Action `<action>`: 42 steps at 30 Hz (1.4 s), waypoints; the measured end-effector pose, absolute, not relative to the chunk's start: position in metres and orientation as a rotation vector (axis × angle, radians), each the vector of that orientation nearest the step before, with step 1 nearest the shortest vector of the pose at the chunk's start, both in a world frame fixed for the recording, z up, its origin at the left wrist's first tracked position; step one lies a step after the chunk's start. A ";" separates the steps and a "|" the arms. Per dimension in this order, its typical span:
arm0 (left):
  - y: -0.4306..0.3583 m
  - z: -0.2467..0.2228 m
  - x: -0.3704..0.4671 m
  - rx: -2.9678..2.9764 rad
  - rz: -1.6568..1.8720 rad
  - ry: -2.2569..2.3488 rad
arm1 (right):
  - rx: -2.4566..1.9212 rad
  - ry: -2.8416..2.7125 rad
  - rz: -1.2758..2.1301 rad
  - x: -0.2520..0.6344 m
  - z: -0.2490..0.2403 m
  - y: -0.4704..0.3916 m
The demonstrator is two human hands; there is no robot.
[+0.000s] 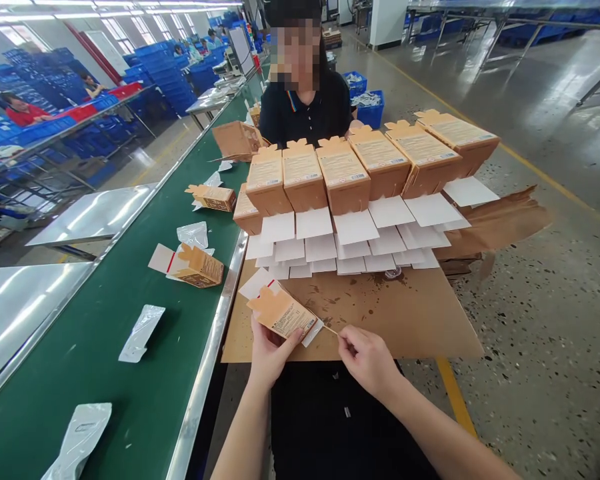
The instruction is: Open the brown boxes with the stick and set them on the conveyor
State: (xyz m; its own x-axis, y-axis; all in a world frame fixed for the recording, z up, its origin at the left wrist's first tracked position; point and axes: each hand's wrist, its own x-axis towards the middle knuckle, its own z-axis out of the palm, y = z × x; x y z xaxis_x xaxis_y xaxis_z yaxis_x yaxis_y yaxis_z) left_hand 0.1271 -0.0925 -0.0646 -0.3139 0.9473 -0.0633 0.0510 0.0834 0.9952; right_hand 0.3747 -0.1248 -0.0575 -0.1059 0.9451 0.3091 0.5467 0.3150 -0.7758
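My left hand (269, 352) is closed around a small orange-brown carton (286, 313) above the front of a cardboard sheet. Printed text covers the carton's upper face, and a white flap with a red strip stands out at its far end. My right hand (366, 357) pinches a thin pale stick (331, 330), whose far tip meets the carton's near end by a small white flap (313, 333). Whether the tip goes inside is too small to tell. Stacked cartons (344, 175) with white flaps stand just beyond my hands.
On my left runs a green conveyor belt (167, 333) with a metal edge. It carries silver pouches (143, 333) and open cartons (200, 268). A co-worker (307, 113) sits behind the stack. Brown paper (503, 223) sticks out at the right of the cardboard sheet (405, 313).
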 end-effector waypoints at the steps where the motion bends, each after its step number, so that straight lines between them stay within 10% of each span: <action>1: -0.095 -0.067 0.127 1.056 1.337 1.545 | -1.356 -1.742 0.612 0.382 -0.055 -0.127; 20: -0.106 -0.076 0.149 1.364 1.212 1.649 | -1.425 -1.514 0.712 0.425 -0.041 -0.150; 32: -0.100 -0.024 -0.062 0.708 1.590 2.271 | -1.539 -1.426 0.673 0.466 -0.052 -0.132; 42: -0.111 -0.047 -0.042 0.882 1.834 2.321 | -1.656 -1.326 0.671 0.472 -0.036 -0.126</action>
